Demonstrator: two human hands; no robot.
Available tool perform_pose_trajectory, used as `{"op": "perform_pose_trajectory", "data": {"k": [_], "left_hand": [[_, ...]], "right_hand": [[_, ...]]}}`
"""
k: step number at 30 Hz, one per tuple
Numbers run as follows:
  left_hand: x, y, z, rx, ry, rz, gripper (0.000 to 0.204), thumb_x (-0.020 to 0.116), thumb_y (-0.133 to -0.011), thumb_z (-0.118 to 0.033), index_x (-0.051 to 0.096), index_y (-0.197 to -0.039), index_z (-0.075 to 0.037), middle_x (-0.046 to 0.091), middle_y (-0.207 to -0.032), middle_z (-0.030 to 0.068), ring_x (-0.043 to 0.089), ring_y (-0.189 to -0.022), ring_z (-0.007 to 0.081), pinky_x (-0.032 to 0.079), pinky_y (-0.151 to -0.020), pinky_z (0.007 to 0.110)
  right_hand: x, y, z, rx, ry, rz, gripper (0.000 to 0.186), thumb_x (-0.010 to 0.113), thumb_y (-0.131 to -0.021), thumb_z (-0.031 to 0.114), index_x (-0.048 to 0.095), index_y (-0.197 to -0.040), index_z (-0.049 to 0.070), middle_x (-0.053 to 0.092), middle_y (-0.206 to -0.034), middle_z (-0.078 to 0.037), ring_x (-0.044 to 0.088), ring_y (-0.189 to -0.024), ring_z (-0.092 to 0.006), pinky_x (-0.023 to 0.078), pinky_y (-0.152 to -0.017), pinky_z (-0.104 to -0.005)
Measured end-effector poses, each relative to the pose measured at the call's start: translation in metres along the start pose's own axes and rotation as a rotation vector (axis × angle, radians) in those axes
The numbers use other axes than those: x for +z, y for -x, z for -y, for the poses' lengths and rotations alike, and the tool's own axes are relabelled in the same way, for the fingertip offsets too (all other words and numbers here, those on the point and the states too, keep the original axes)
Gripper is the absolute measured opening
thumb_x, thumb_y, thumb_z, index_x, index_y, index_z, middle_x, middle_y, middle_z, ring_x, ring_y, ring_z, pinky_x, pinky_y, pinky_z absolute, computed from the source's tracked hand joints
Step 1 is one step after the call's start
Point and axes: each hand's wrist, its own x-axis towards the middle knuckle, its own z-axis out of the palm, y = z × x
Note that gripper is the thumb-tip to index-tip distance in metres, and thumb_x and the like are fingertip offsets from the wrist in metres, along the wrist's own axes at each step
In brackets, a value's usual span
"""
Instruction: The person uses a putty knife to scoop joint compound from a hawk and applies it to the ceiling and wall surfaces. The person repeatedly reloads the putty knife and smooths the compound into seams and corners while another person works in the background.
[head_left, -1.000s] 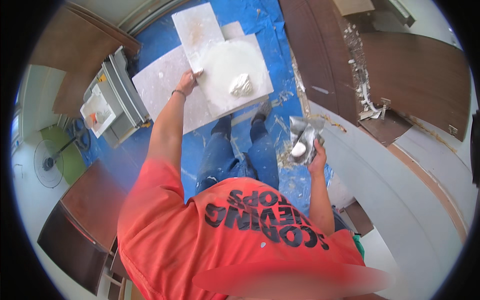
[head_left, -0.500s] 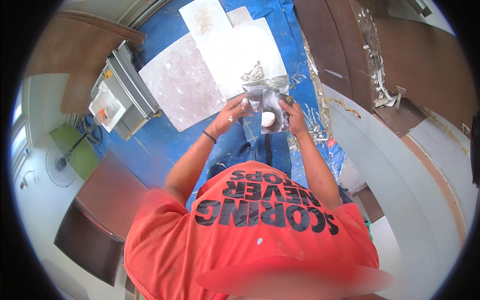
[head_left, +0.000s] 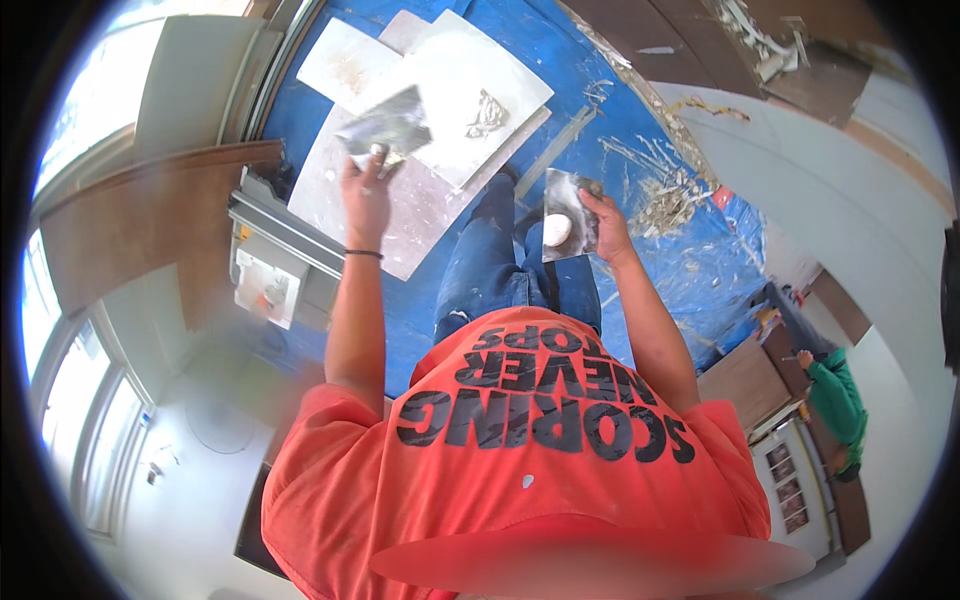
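Note:
My left hand [head_left: 367, 200] is closed on a flat metal putty blade [head_left: 395, 118], gripped at its near edge, with white smears on the thumb. The blade is slightly blurred and sits over the white boards. My right hand [head_left: 612, 228] is closed around the right side of a second flat metal putty blade [head_left: 566, 190]. A round lump of white putty [head_left: 557, 230] rests on that one. The two blades are well apart. Beyond them, a heap of putty [head_left: 487, 115] lies on the white board [head_left: 440, 65].
Blue sheeting [head_left: 575, 110] covers the floor, with white debris [head_left: 672, 200] scattered to the right. Brown panels [head_left: 150, 220] and a white tray [head_left: 266, 288] are at left. A person in green [head_left: 838, 400] is at the far right. A pale wall [head_left: 820, 150] borders the right side.
My left hand has swung left with its blade, away from the right hand's blade, where the two were close together. The view has turned, bringing windows and a person in green into sight.

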Motion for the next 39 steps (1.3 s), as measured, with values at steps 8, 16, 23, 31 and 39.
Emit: {"op": "perform_pose_trajectory", "data": {"k": [8,16,23,31,39], "left_hand": [[0.041,-0.059,-0.049,0.086,0.269,0.197,0.041,0.063,-0.098,-0.01,0.052,-0.136,-0.002,0.059,-0.133,0.0128,0.054,-0.128,0.0277,0.038,-0.115,0.052],[0.081,-0.02,-0.002,0.574,-1.207,0.432,0.034,0.058,-0.098,-0.005,0.065,-0.131,-0.009,0.067,-0.121,0.0081,0.068,-0.103,0.0262,0.056,-0.084,0.044],[0.029,-0.044,0.098,0.981,-2.011,0.752,0.058,0.048,-0.096,-0.002,0.051,-0.149,-0.027,0.058,-0.136,0.007,0.052,-0.131,0.0305,0.028,-0.114,0.063],[0.031,-0.075,0.155,0.991,-2.076,0.822,0.056,0.047,-0.097,-0.004,0.049,-0.148,-0.025,0.056,-0.141,0.0027,0.049,-0.137,0.0326,0.014,-0.118,0.073],[0.022,-0.084,0.134,0.973,-2.221,1.057,0.055,0.049,-0.096,-0.004,0.052,-0.148,-0.022,0.055,-0.145,0.0053,0.05,-0.138,0.0321,0.01,-0.12,0.072]], "right_hand": [[-0.039,0.065,-0.03,-0.256,-0.391,-0.031,0.056,0.057,-0.102,0.028,0.046,-0.148,-0.003,0.057,-0.144,-0.016,0.059,-0.129,-0.0344,0.053,-0.103,-0.0452],[-0.082,0.116,-0.128,-0.368,-0.583,-0.121,0.056,0.055,-0.103,0.026,0.044,-0.15,-0.001,0.056,-0.146,-0.016,0.057,-0.131,-0.0363,0.051,-0.105,-0.0466],[-0.089,0.171,-0.231,-0.303,-0.664,-0.231,0.055,0.054,-0.104,0.027,0.044,-0.15,0.0,0.056,-0.145,-0.015,0.058,-0.13,-0.0357,0.048,-0.108,-0.0466],[-0.073,0.184,-0.299,-0.287,-0.83,-0.339,0.055,0.055,-0.104,0.027,0.043,-0.151,0.001,0.053,-0.148,-0.016,0.055,-0.133,-0.0378,0.048,-0.108,-0.0496],[-0.029,0.157,-0.296,-0.314,-0.853,-0.351,0.054,0.058,-0.103,0.027,0.046,-0.147,-0.002,0.058,-0.141,-0.017,0.057,-0.13,-0.038,0.049,-0.107,-0.0495]]}}
